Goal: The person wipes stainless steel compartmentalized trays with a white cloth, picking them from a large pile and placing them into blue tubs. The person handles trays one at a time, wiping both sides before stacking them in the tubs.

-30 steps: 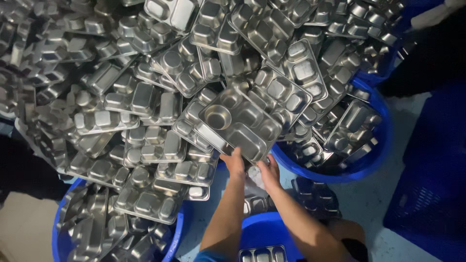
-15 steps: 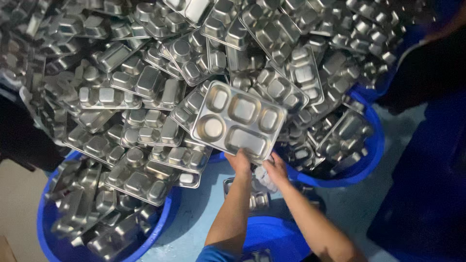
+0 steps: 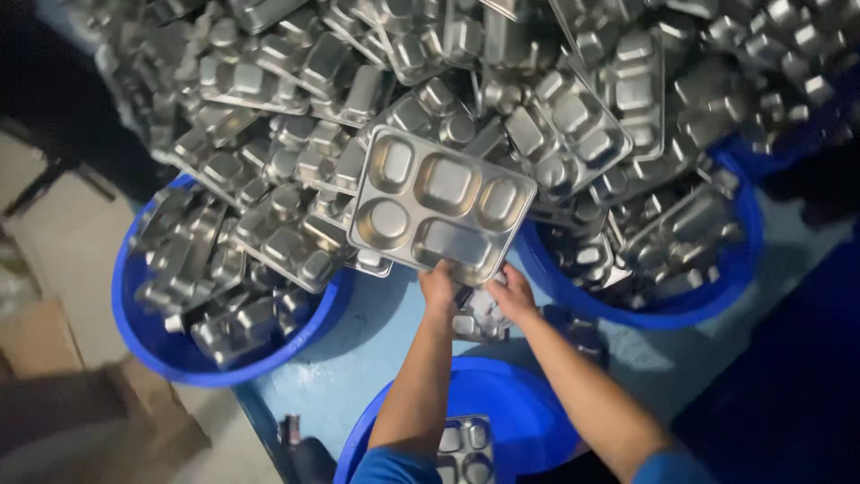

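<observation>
Head view: steel compartment tray face-up, tilted, at near edge of big heap of trays. Left hand clamped on tray's near rim; right hand just beside, fingers at same rim, grip unclear. Blue tubs left, right and below on pale blue tabletop.

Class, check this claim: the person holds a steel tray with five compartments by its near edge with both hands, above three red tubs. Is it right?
Not quite. The head view shows the tubs are blue, not red. The rest stands: both the left hand and right hand hold the five-compartment steel tray by its near edge.
</observation>
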